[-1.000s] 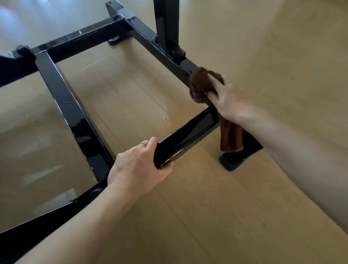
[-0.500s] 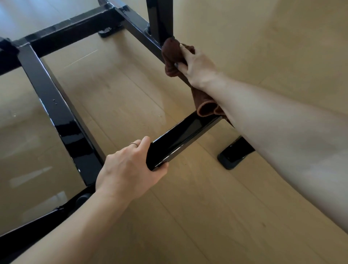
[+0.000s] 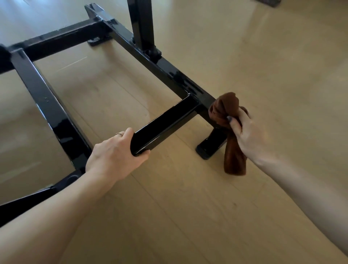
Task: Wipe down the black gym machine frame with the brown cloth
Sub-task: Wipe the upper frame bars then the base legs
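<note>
The black gym machine frame (image 3: 165, 67) lies low on a wooden floor, a rectangle of glossy square bars with an upright post at the back. My left hand (image 3: 114, 154) grips the near cross bar (image 3: 165, 122), fingers curled over its top and thumb underneath. My right hand (image 3: 248, 132) holds the bunched brown cloth (image 3: 224, 111) against the near end of the long right bar, just above its foot. A tail of the cloth hangs down from my hand toward the floor.
The frame's black foot (image 3: 209, 147) sits on the floor just left of the hanging cloth. A second foot (image 3: 94, 41) shows at the far corner. Light wood floor (image 3: 263, 66) stretches to the right. A dark object (image 3: 269, 2) pokes in at the top edge.
My right hand slid the cloth up the long right bar to the upright post, then back down to the bar's near end. My left hand kept its grip on the cross bar.
</note>
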`<state>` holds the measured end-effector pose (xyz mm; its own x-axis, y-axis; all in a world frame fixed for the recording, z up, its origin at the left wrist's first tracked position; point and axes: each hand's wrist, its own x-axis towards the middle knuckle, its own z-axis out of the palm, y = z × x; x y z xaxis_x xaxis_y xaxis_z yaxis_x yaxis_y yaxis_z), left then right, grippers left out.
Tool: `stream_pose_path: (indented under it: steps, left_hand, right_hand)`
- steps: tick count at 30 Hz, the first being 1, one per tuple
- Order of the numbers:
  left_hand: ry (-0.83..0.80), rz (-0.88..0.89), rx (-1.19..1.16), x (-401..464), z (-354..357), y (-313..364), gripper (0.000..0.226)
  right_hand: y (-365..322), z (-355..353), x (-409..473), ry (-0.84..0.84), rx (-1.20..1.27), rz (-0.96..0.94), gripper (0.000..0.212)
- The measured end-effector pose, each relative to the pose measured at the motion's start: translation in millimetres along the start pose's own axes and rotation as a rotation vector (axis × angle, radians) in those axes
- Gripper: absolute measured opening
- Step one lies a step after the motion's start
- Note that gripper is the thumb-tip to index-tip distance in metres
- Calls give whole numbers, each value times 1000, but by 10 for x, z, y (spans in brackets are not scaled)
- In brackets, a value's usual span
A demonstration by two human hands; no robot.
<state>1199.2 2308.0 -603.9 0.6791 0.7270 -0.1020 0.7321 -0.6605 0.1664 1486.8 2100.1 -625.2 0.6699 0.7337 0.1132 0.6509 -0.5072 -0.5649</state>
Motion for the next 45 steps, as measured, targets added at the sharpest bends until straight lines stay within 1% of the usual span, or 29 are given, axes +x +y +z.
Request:
stream_pose_path:
  steps: [3, 6, 8, 11, 13, 15, 18, 21, 23, 25, 26, 28, 30, 32, 34, 36, 39, 43, 45]
  left_hand:
    - [-1, -8, 21, 9, 10, -7, 50]
    - [-2, 5, 32, 24, 15, -14, 50]
    - [-13, 1, 27, 31, 9, -16, 49]
    - [-17, 20, 54, 30, 9, -14, 49]
    - [-2, 50, 89, 25, 19, -4, 49]
    - [18, 66, 109, 11, 32, -4, 51]
    - [42, 79, 132, -32, 34, 20, 56]
    - [40, 86, 157, -227, -122, -82, 68]
    - [10, 94, 313, -508, -286, -283, 80]
    - [-25, 87, 582, -814, -451, -537, 91]
    - [-34, 55, 688, -950, -530, -652, 93]
    - [-66, -46, 777, -1161, -650, -834, 88]
    - [-91, -97, 758, -1236, -679, -942, 74]
    - [-116, -90, 737, -1230, -655, -953, 65]
    - [-113, -67, 732, -1190, -587, -960, 61]
    - [-103, -43, 748, -1179, -547, -964, 60]
    - [-88, -19, 757, -1184, -536, -996, 60]
    - [-15, 23, 743, -1186, -504, -1004, 63]
    - [-12, 26, 765, -1190, -499, -1029, 66]
  right_hand:
    - [-113, 56, 120, 8, -14, 6, 47]
    - [-430, 260, 498, -17, -232, -18, 54]
    - [-670, 399, 745, -44, -300, -22, 58]
    - [-962, 559, 915, -132, -296, -131, 61]
    - [-1117, 695, 797, -183, -292, -260, 58]
    - [-1297, 828, 602, -177, -250, -337, 52]
    - [-1441, 955, 413, -156, -193, -353, 46]
    - [-1575, 1038, 177, -151, -108, -381, 49]
    - [-1755, 1146, -72, -170, -65, -440, 54]
    - [-1959, 1272, -293, -198, -45, -497, 53]
    - [-2051, 1330, -381, -208, -35, -517, 52]
    - [-2200, 1431, -524, -196, 5, -547, 48]
    - [-2301, 1499, -630, -189, 41, -602, 47]
    - [-2369, 1547, -689, -224, 44, -668, 49]
    - [-2442, 1559, -652, -270, 22, -680, 54]
    - [-2544, 1551, -559, -340, -18, -662, 59]
    - [-2701, 1612, -379, -436, -40, -650, 56]
    - [-2965, 1860, -15, -494, -51, -668, 57]
    - [-3136, 2044, 223, -500, -46, -662, 57]
